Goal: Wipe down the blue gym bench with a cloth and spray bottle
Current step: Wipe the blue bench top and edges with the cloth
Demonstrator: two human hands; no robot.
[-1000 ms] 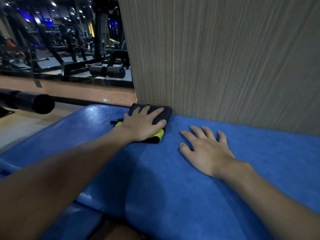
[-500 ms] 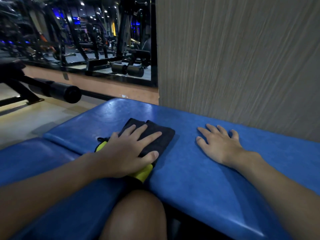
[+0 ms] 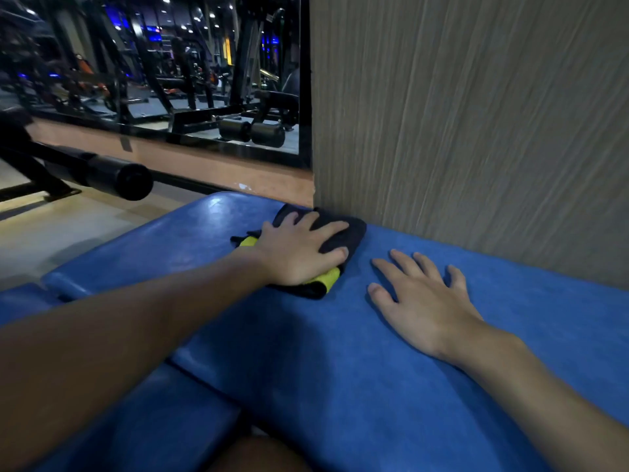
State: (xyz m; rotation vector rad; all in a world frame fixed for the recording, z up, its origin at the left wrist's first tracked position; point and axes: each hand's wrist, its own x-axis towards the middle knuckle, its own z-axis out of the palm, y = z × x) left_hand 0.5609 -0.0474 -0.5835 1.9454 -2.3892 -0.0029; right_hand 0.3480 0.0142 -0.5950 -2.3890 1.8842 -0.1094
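The blue gym bench [image 3: 340, 369] fills the lower half of the view, its pad running up to a wall. A folded black cloth with a yellow-green edge [image 3: 350, 233] lies on the pad's far side, close to the wall corner. My left hand [image 3: 299, 253] presses flat on the cloth with straight, spread fingers. My right hand [image 3: 418, 301] rests flat on the bare pad just right of the cloth, fingers spread. No spray bottle is in view.
A grey wood-grain wall panel [image 3: 476, 131] stands right behind the bench. Left of it a mirror [image 3: 170, 80] reflects gym machines. A black padded roller bar [image 3: 112, 178] juts out over the tiled floor [image 3: 51, 233] at the left. My knee [image 3: 258, 454] shows below.
My left hand has pushed the cloth away from me across the pad, back up to the wall corner. My right hand stays flat on the pad.
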